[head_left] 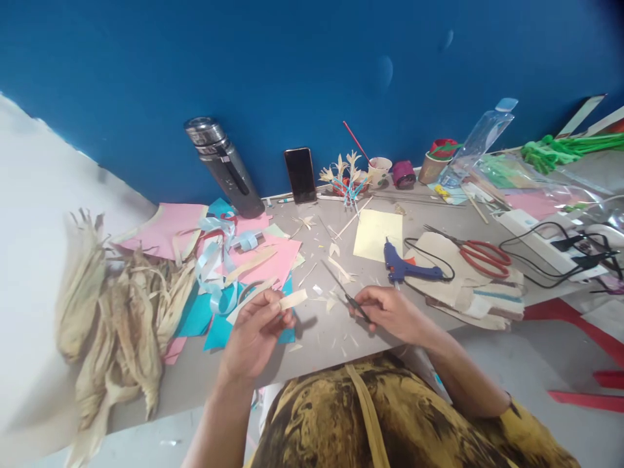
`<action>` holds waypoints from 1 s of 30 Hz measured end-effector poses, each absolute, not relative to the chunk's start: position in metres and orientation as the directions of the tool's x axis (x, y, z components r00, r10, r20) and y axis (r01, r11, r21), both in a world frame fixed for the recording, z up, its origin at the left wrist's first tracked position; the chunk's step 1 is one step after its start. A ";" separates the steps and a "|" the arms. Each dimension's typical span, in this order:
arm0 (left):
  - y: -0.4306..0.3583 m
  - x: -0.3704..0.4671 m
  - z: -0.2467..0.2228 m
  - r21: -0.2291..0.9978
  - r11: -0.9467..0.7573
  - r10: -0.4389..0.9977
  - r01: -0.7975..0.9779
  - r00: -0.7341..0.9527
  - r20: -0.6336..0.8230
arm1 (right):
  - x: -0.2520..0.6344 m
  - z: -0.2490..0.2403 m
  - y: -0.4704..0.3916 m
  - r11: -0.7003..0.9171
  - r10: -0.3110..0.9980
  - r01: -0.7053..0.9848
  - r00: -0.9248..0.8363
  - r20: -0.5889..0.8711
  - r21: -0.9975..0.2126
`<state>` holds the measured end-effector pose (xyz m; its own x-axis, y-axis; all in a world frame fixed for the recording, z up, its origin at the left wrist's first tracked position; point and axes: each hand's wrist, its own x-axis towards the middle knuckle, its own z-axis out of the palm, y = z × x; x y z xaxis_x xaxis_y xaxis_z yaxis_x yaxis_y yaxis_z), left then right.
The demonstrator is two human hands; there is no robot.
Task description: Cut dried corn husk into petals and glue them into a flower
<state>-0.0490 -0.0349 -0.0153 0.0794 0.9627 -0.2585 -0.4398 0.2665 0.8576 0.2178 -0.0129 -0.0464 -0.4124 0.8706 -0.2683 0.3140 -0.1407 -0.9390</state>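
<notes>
My left hand (pixel 256 331) pinches a short pale strip of dried corn husk (pixel 294 299) between thumb and fingers, its free end pointing right. In my right hand (pixel 385 312) is a black-handled tool (pixel 357 308) with a long, thin, pointed blade, aimed up and left. The blade and the strip are apart. Small husk scraps (pixel 331 303) lie on the table between my hands and beyond them. A cut husk piece (pixel 342 269) rests a little past the blade's tip. Part of the tool's handle is hidden by my fingers.
Dried corn husks (pixel 131 325) are heaped at left beside blue ribbon (pixel 221 299) and coloured paper (pixel 287 253). A blue glue gun (pixel 407 268) and red-handled scissors (pixel 485 257) lie right. Behind stand a flask (pixel 229 172), a phone (pixel 300 175), husk flowers (pixel 348 182) and a bottle (pixel 480 143).
</notes>
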 end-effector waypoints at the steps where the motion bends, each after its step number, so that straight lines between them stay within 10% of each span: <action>1: -0.034 -0.048 -0.015 0.854 0.277 0.960 -0.440 0.095 -0.263 | 0.219 -0.048 -0.015 -0.250 0.839 0.127 -0.466 -0.280 -0.960; 6: -0.028 -0.039 -0.008 0.851 0.282 0.959 -0.443 0.131 -0.250 | 0.202 -0.047 -0.022 -0.439 0.784 -0.329 -0.595 -0.177 -0.836; 21: -0.028 -0.030 0.005 0.970 0.199 0.974 -0.137 0.134 -0.181 | 0.169 -0.027 -0.014 -0.367 0.852 -0.319 -0.492 -0.178 -0.874; 30: -0.040 -0.011 -0.009 0.807 0.383 0.924 -0.450 0.179 -0.339 | 0.161 -0.017 -0.019 -0.223 0.956 -0.246 -0.246 -0.162 -0.943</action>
<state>-0.0113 -0.0400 -0.0093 0.1788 0.9237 -0.3388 -0.4498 0.3830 0.8069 0.1613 -0.0185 -0.0169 -0.2463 0.9556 -0.1617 -0.2460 -0.2230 -0.9433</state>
